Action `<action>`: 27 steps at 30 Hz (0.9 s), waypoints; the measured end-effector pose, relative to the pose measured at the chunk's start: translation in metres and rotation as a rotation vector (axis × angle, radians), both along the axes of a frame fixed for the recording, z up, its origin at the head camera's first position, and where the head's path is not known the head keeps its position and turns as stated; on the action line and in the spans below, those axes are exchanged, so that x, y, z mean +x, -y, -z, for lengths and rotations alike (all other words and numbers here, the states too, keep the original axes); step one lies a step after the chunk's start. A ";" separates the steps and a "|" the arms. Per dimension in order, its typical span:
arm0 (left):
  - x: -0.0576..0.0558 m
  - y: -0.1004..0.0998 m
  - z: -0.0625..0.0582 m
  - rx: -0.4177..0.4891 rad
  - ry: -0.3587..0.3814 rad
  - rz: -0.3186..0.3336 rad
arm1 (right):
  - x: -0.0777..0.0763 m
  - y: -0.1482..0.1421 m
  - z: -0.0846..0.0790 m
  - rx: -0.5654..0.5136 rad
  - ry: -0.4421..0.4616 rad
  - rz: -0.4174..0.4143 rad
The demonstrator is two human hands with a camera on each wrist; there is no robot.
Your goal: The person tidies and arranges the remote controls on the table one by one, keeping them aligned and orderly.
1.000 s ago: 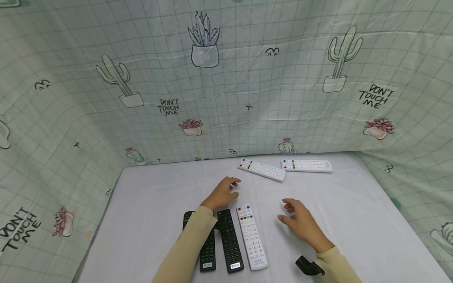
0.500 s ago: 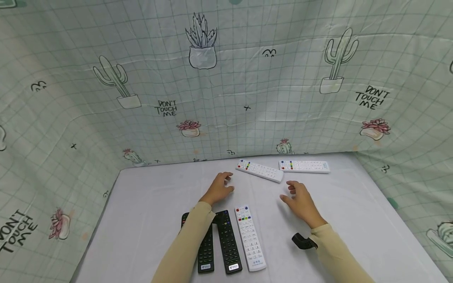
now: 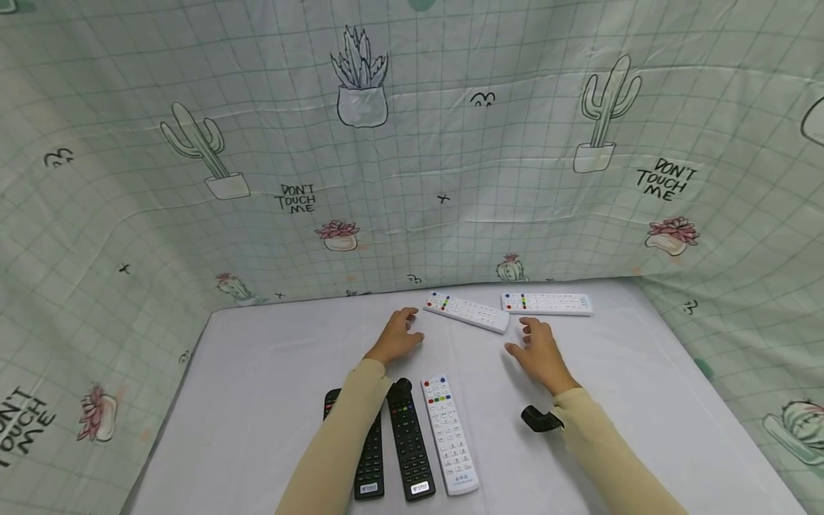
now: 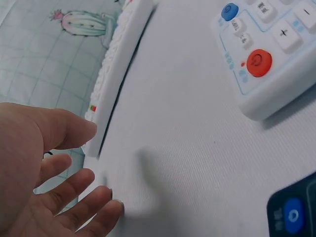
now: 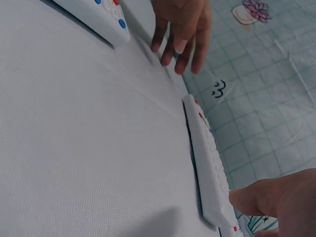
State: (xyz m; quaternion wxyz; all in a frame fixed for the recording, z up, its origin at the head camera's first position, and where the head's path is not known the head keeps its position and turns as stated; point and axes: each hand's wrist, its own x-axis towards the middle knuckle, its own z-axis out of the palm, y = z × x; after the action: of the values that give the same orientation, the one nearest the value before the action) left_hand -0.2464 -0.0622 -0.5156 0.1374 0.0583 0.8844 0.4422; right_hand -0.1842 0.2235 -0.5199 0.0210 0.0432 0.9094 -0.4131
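Toward the back of the table, a white remote control lies at a slant. My left hand is over the table just short of its left end, fingers spread and loosely bent with nothing in them. Opposite it, my right hand hovers near the remote's right end, thumb and fingers apart. In the right wrist view, the right thumb overlaps the edge of the slanted remote. A second white remote lies straight along the back edge, beyond the right hand.
Closer to me, another white remote lies lengthwise beside a black remote. A further black remote is partly covered by my left sleeve. Behind the white table hangs a cactus-print cloth.
My right hand has moved forward toward the slanted remote's right end. The left hand has edged forward to its left end. The view has shifted slightly; the remotes stay in place.
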 end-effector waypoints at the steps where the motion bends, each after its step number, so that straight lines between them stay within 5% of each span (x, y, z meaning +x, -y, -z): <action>1: -0.001 -0.001 0.000 0.002 0.002 0.001 | -0.002 0.000 0.001 -0.001 0.004 0.003; 27: -0.025 -0.023 0.010 0.074 0.030 -0.045 | -0.027 0.004 0.007 -0.010 0.034 0.024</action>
State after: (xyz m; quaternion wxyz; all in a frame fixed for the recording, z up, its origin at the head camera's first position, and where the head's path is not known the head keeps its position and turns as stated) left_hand -0.2719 -0.0395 -0.5252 0.1385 0.0369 0.8663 0.4785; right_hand -0.2116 0.2196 -0.5271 0.0316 0.0610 0.9063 -0.4169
